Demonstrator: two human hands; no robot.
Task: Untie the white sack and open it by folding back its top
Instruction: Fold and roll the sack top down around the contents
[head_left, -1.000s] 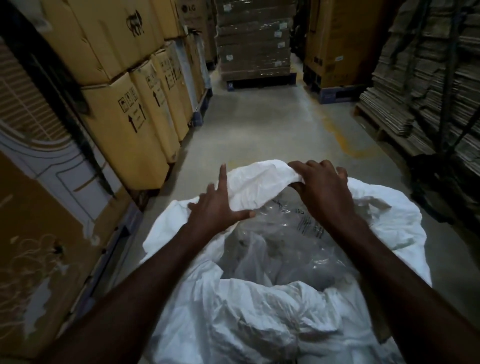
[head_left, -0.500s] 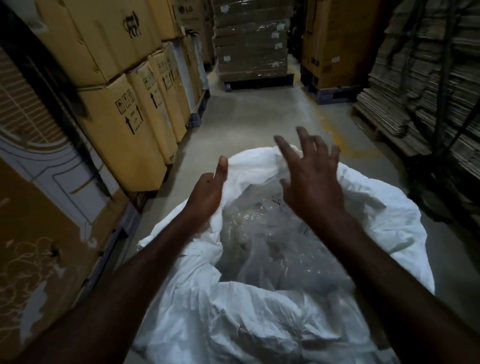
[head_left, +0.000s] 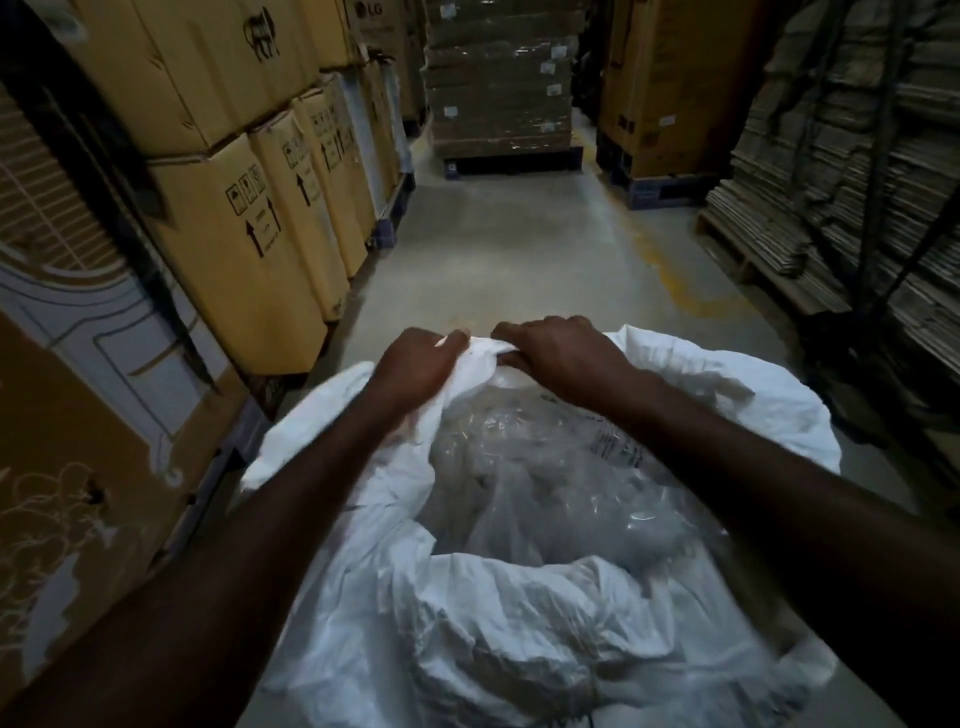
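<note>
Both hands grip the far rim of the open sack — the fold-back is under way.

The sack stands on the floor of an aisle, right under the camera, its mouth already wide and no tie in sight; a clear plastic liner shows inside. The left hand and right hand sit close together on the far edge, fingers curled round a bunched fold of white cloth. The untying looks done, and the rim is being turned down. Next, I judge, the fold must be rolled outward and pushed down the far side — evenly, without dragging the liner. Boxes line the left; flat cardboard is stacked at right.
</note>
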